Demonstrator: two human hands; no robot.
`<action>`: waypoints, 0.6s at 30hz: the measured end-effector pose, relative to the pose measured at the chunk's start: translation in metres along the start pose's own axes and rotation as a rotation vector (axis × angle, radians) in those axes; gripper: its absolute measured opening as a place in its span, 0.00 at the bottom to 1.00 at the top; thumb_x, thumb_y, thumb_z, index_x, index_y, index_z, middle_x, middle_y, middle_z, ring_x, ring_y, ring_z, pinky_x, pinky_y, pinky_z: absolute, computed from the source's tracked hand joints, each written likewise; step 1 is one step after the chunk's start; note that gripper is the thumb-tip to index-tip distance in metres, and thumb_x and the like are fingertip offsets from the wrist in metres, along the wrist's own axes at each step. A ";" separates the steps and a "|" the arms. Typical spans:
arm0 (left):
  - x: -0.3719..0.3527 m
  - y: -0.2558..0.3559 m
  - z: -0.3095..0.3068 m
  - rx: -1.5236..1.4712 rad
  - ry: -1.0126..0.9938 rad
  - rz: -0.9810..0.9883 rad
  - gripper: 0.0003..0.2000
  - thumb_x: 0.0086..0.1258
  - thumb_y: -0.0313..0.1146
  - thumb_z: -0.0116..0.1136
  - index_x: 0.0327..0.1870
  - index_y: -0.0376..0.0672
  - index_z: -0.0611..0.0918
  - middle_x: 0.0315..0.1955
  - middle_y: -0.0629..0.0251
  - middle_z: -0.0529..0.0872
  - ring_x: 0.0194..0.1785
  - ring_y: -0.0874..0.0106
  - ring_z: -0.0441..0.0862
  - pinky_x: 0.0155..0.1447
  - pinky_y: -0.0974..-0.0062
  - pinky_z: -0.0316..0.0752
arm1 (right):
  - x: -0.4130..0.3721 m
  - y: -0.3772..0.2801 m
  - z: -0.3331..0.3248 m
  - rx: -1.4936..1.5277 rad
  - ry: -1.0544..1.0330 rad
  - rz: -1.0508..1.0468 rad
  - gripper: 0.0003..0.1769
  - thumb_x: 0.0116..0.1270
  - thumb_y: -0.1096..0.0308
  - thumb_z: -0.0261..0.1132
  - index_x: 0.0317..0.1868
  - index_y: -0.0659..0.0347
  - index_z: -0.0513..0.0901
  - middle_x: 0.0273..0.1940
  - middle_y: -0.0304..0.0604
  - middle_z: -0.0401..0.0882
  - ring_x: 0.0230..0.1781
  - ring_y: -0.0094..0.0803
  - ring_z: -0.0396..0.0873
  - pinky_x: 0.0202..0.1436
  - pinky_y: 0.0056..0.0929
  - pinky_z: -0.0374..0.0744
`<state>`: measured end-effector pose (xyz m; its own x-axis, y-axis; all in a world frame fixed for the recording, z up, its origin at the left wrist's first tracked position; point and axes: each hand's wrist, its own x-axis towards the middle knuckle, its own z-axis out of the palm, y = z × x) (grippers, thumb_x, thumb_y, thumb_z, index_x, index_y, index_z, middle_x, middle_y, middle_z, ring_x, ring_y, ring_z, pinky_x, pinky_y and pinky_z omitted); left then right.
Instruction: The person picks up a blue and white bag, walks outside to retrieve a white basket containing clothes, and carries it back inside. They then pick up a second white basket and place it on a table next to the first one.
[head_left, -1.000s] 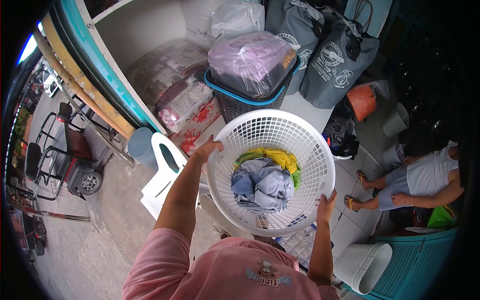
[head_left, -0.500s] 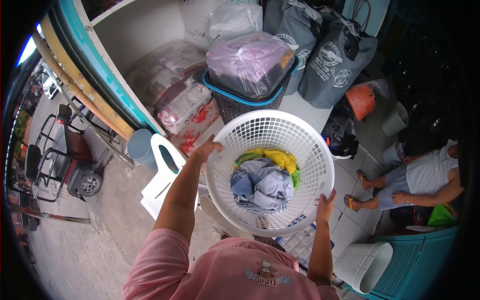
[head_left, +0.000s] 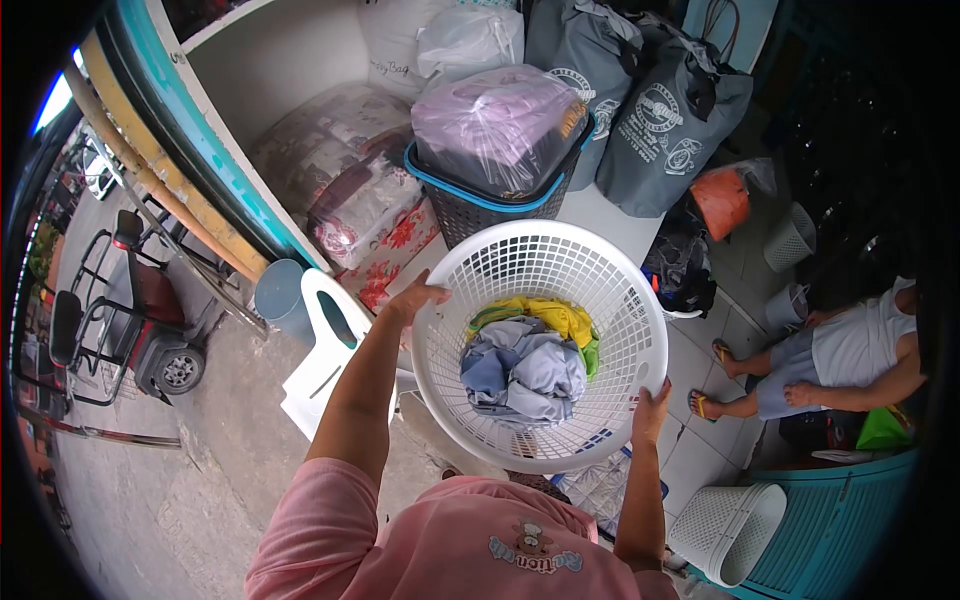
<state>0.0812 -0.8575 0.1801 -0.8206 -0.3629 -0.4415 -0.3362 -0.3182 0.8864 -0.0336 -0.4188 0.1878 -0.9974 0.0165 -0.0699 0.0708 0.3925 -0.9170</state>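
A round white plastic basket (head_left: 625,300) with a lattice wall is held up in front of my body. My left hand (head_left: 418,297) grips its left rim, and my right hand (head_left: 650,408) grips its lower right rim. Inside at the bottom lie crumpled grey-blue clothes (head_left: 525,370), with a yellow cloth (head_left: 565,318) and some green cloth behind and beside them. Just beyond the basket stands a dark basket with a blue rim (head_left: 490,207), which holds a plastic-wrapped lilac bundle (head_left: 500,125).
Grey printed bags (head_left: 665,130) and wrapped bedding (head_left: 350,180) stand behind. A white plastic chair (head_left: 325,370) is at the left. On the right a person in a white top (head_left: 860,340) sits near an empty white basket (head_left: 725,530). A vehicle (head_left: 150,310) stands outside.
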 end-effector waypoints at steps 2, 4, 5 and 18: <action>0.002 -0.003 0.000 -0.067 -0.017 0.006 0.50 0.40 0.31 0.63 0.62 0.35 0.40 0.49 0.49 0.67 0.50 0.60 0.69 0.51 0.61 0.66 | -0.003 -0.007 0.000 0.002 -0.002 0.022 0.26 0.54 0.76 0.50 0.56 0.58 0.57 0.34 0.46 0.72 0.22 0.26 0.72 0.22 0.23 0.71; 0.001 -0.003 -0.001 -0.064 -0.017 -0.002 0.50 0.40 0.30 0.62 0.62 0.35 0.39 0.49 0.49 0.68 0.49 0.60 0.69 0.51 0.62 0.66 | -0.004 -0.010 -0.001 0.010 -0.010 0.048 0.26 0.54 0.76 0.50 0.56 0.58 0.57 0.33 0.45 0.72 0.22 0.26 0.72 0.21 0.23 0.71; 0.000 -0.002 0.000 -0.060 -0.017 -0.010 0.50 0.40 0.29 0.61 0.62 0.35 0.39 0.49 0.49 0.68 0.49 0.61 0.70 0.51 0.63 0.66 | -0.003 -0.009 -0.001 0.011 -0.010 0.048 0.26 0.54 0.76 0.50 0.56 0.58 0.57 0.33 0.45 0.72 0.22 0.26 0.72 0.21 0.23 0.71; -0.040 0.029 0.041 0.965 0.760 0.428 0.36 0.50 0.40 0.58 0.60 0.39 0.56 0.53 0.53 0.65 0.57 0.60 0.62 0.58 0.57 0.55 | -0.021 -0.042 -0.005 -0.442 0.265 -0.591 0.23 0.55 0.76 0.53 0.53 0.63 0.61 0.45 0.51 0.67 0.46 0.40 0.66 0.46 0.34 0.68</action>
<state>0.0853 -0.8163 0.2288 -0.5862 -0.7815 0.2136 -0.5696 0.5850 0.5773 -0.0161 -0.4307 0.2302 -0.8416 -0.1120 0.5284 -0.4289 0.7333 -0.5276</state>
